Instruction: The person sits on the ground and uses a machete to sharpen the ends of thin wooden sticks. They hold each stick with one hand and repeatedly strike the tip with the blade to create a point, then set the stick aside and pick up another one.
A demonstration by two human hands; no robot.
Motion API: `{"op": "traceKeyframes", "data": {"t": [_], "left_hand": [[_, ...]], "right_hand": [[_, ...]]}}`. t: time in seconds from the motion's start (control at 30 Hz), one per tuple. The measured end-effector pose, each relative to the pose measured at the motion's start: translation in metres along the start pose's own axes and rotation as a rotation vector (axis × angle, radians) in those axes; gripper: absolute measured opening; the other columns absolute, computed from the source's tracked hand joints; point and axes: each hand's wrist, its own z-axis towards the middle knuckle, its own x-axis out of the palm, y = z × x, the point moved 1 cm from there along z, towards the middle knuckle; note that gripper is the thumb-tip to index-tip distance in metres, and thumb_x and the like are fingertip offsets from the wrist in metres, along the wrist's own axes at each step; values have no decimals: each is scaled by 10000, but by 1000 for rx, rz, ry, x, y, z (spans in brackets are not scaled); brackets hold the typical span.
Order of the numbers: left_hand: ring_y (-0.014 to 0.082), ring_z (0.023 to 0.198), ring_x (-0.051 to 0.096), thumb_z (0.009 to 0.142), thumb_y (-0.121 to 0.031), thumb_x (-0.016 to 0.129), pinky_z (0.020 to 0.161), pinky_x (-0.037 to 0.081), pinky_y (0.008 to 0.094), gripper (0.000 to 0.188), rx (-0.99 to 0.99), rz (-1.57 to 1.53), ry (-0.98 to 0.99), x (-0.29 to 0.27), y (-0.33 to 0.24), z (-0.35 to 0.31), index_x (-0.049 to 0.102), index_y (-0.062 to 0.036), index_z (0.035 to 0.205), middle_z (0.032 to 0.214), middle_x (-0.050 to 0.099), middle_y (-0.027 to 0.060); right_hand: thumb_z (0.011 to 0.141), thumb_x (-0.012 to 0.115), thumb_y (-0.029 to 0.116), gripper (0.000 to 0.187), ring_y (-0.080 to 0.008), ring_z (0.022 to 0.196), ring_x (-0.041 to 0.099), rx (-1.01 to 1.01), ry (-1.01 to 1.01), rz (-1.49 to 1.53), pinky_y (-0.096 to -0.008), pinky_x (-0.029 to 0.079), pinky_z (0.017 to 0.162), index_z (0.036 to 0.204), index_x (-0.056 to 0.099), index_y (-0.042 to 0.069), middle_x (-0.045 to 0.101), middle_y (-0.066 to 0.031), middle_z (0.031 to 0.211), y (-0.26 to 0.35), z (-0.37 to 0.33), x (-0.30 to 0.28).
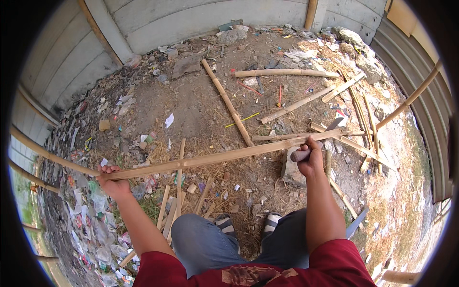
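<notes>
A long split bamboo strip [215, 157] lies across in front of me, above my knees, rising slightly toward the right. My left hand [114, 185] is closed around its left end, with the fingers curled over the top. Near the other end, my right hand [313, 161] grips the dark handle of a machete [334, 124]. The blade shows beyond the strip, close to its right part; whether it cuts into the bamboo I cannot tell. Behind the right hand stands a rough concrete block [290, 170], partly hidden by the strip and hand.
Bamboo poles [227, 100] and split pieces [299, 105] lie ahead and to the right. More strips [169, 210] lie beside my left knee. Plastic litter [98, 225] covers the left ground. A concrete wall [191, 21] and a corrugated sheet [420, 105] bound the space.
</notes>
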Motion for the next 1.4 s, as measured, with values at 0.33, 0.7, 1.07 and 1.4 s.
{"op": "traceKeyframes", "data": {"t": [0.33,0.7,1.07,1.4], "left_hand": [[112,547,307,1037,-580,368,514,336,245,617,300,-89,442,121,-212,-71,540,0,1155,688,369,-1],[106,528,262,1019,-413,444,488,259,262,352,94,-7,751,251,-184,-132,536,-81,946,664,344,-14],[117,554,243,992,-288,357,524,249,281,272,-103,126,929,360,-120,-96,396,-112,788,668,278,-7],[118,528,233,976,-292,363,496,248,274,276,-111,182,956,390,-84,-49,388,-106,774,643,266,-6]], "right_hand": [[1006,618,214,169,-92,555,437,-67,-404,-328,-241,423,506,915,528,104,480,17,716,-11,-15,-28],[856,675,224,265,-137,518,498,-203,-97,-931,-315,402,478,940,558,1,541,-43,689,-27,-83,22],[970,661,341,332,-133,578,538,-228,702,-1178,-299,447,548,1014,590,20,600,-50,766,-110,-197,157],[814,656,174,350,-365,932,683,-115,447,-1434,-443,514,810,1093,589,-27,679,-246,981,-205,-113,36]]}}
